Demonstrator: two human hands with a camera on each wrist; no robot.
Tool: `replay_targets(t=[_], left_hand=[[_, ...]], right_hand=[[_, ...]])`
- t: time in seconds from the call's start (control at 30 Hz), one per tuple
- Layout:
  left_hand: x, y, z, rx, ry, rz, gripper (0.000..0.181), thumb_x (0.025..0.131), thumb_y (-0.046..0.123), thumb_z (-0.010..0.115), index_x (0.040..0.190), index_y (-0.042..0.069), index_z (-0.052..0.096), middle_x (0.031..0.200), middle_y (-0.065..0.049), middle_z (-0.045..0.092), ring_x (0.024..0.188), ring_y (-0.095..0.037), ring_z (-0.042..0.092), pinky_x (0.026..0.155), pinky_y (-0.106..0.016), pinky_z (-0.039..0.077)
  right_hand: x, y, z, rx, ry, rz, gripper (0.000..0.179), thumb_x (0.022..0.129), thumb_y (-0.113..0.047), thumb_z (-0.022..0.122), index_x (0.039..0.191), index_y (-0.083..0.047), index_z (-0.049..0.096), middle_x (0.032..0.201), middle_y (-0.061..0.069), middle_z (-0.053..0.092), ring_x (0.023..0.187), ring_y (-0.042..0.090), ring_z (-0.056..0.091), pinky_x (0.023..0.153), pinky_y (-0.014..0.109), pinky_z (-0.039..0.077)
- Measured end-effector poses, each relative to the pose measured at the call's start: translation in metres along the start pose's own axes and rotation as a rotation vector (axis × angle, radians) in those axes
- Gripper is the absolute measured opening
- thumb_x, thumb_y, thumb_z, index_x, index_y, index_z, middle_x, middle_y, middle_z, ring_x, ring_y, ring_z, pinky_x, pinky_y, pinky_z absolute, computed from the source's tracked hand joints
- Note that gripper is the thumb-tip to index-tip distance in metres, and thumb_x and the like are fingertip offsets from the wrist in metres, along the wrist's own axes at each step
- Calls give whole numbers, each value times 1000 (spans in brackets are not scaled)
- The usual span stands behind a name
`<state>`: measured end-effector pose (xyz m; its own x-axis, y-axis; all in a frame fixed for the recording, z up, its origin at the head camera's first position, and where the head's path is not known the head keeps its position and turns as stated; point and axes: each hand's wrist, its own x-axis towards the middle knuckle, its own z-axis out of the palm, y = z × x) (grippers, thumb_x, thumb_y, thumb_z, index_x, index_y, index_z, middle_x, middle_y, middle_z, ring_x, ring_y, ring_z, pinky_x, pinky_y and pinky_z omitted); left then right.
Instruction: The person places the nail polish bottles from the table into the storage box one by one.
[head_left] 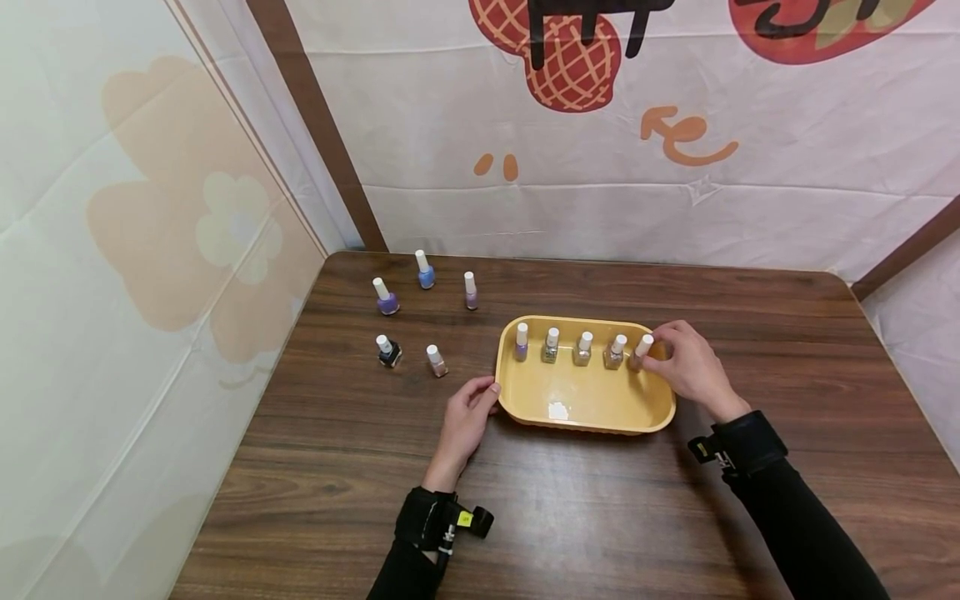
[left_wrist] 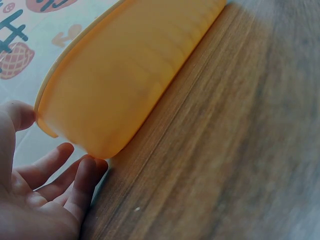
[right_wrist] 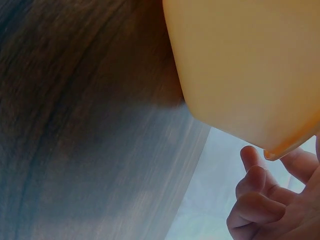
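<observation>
The yellow tray (head_left: 592, 404) sits on the brown table (head_left: 322, 475), in front of the person and between both hands. Five white-capped bottles stand inside it in a single row along the far side. From left to right these are the purple tray bottle (head_left: 521, 350), the grey bottle (head_left: 550, 352), the beige bottle (head_left: 582, 355), the brownish bottle (head_left: 613, 358) and the end bottle (head_left: 641, 353). The even spacing presumably keeps each cap accessible; the near half of the tray floor is bare.

Left hand (head_left: 461, 427): lightly grips the tray at its left end. The thumb meets the rim, and bent fingers lie low against the outer wall. This hold probably steadies the tray against sliding.

Right hand (head_left: 693, 371): pinches the end bottle between thumb and forefinger at the right end of the row. Reaching in over the rim appears to keep the neighbouring bottles undisturbed. The tray wall hides the bottle in the right wrist view; whether its base touches the tray floor cannot be told.

Outside the tray, to its left, five more bottles stand apart: the blue bottle (head_left: 426, 277), the violet bottle (head_left: 387, 303), the lilac bottle (head_left: 471, 297), the black bottle (head_left: 389, 355) and the pinkish bottle (head_left: 437, 364).
</observation>
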<state>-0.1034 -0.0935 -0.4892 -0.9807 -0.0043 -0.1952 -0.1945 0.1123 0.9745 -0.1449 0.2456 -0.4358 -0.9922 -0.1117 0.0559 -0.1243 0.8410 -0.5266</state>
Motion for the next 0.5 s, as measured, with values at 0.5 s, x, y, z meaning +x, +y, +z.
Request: replay_targets(t=[0.5], left_hand=[[-1,1,0,5,3,-3,35,96,29,58,121,5,63,123,-13,62,101,-17,65,82,-30,55]], right_hand=[[-6,-5,-9,51,67,-35,30,84,-16,73,108,1,66,111,20,57,82,29,52,69,34,38]])
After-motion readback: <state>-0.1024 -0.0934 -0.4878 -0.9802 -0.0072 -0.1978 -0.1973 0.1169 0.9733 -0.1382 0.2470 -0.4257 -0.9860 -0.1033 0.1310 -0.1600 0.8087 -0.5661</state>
